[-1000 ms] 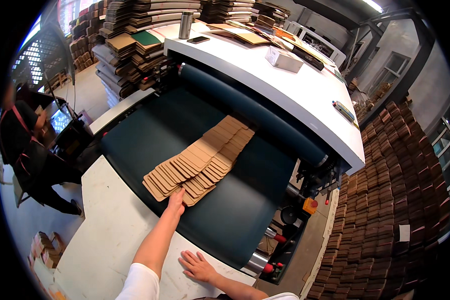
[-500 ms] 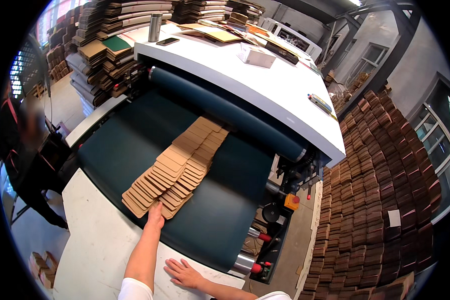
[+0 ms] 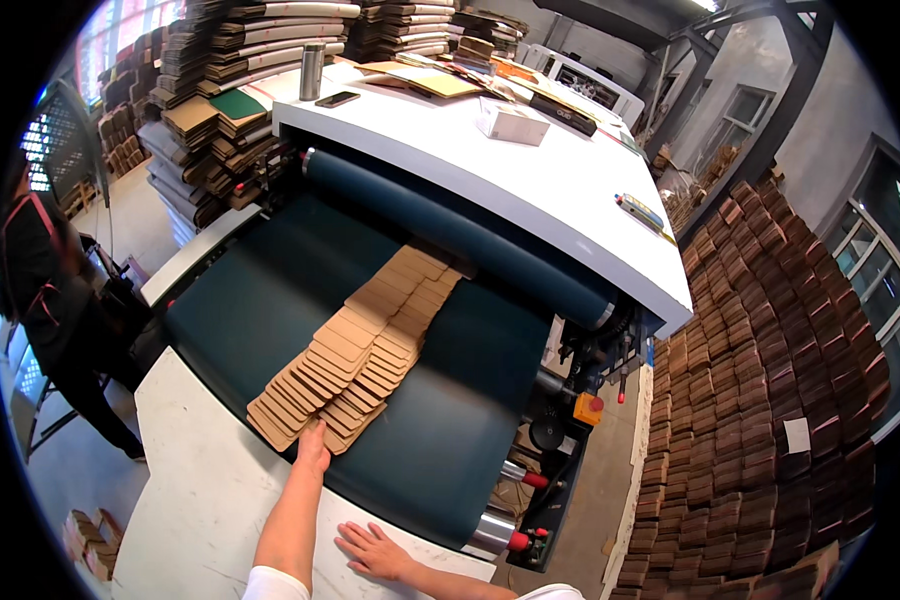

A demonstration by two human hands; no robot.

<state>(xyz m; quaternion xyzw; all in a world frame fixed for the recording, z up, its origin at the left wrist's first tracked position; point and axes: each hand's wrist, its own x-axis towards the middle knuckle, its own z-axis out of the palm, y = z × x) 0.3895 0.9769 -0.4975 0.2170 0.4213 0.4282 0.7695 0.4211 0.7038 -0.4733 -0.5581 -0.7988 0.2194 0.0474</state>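
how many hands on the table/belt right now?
2. The left hand reaches forward, fingertips at the near end of the overlapping cardboard blanks on the dark belt. The right hand lies flat on the white table.

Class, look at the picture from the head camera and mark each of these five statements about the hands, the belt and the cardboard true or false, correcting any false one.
1. The left hand touches the near end of the row of flat cardboard blanks. True.
2. The right hand grips a cardboard blank. False: it lies flat and open on the white table.
3. The blanks lie overlapped on a dark teal conveyor belt. True.
4. The belt is bare. False: the overlapped blanks lie along it.
5. A phone lies on the white machine top. True.
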